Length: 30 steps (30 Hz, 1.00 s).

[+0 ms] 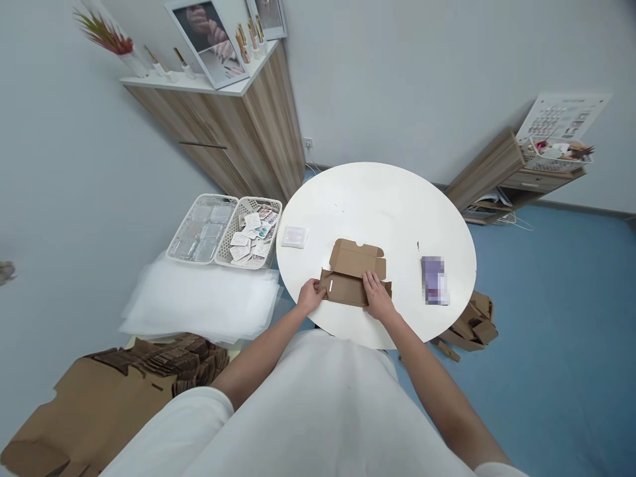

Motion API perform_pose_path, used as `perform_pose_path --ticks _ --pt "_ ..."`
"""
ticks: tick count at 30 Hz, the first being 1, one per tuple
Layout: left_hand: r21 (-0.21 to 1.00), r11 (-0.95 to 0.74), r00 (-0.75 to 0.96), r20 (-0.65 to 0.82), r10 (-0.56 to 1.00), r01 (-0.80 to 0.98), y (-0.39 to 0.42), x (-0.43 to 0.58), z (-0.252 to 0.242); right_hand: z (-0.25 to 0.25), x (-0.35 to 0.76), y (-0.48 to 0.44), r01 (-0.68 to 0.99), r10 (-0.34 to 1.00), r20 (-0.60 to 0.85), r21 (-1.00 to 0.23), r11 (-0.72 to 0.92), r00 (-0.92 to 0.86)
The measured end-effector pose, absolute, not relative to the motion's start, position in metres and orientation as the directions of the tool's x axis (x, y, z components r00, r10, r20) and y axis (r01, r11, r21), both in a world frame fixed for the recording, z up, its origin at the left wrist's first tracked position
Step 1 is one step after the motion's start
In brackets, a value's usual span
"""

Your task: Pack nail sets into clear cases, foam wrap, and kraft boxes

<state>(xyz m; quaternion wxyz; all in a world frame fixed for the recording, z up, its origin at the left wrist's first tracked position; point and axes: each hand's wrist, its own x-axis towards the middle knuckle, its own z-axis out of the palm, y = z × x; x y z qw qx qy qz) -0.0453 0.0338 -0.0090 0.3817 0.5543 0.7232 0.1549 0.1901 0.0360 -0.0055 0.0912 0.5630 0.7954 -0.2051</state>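
Note:
A brown cardboard box (346, 289), partly folded with its lid panel (355, 258) laid back, rests near the front of the round white table (377, 199). My left hand (311, 296) is closed on the left end of the box, its fingers at the corner flap. On the right part, my right hand (377, 296) grips the box wall, fingers over the inside and thumb by the near edge. A small clear packet (295, 237) lies on the table to the left. To the right is a purple item (434, 280), blurred by pixels.
Left of the table stand two white baskets, one with clear cases (209, 232), one with printed cards (253, 232). Below them are translucent sheets (203, 298) and stacked flat cardboard (99, 397). More cardboard (474, 324) sits on the floor at right. A wooden cabinet (233, 139) stands behind.

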Motion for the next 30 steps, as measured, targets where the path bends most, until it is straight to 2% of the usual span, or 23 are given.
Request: perform_pose_path --ticks 9,15,21,30 --pt "0.697 0.373 -0.132 -0.375 0.918 0.613 0.029 -0.041 -0.004 -0.008 0.187 0.037 0.935 0.869 -0.354 -0.208 0.286 -0.345" --pt "0.739 0.311 -0.058 -0.346 0.936 0.597 0.028 -0.032 -0.002 -0.005 0.181 0.035 0.933 0.862 -0.367 -0.214 0.288 -0.35" --pt "0.759 0.333 -0.063 -0.362 0.93 0.56 0.026 -0.03 0.002 -0.002 0.179 0.034 0.936 0.866 -0.368 -0.221 0.274 -0.34" --pt "0.704 0.346 -0.048 -0.406 0.913 0.621 0.029 -0.034 0.004 0.003 0.18 0.036 0.906 0.836 -0.373 -0.296 0.303 -0.402"
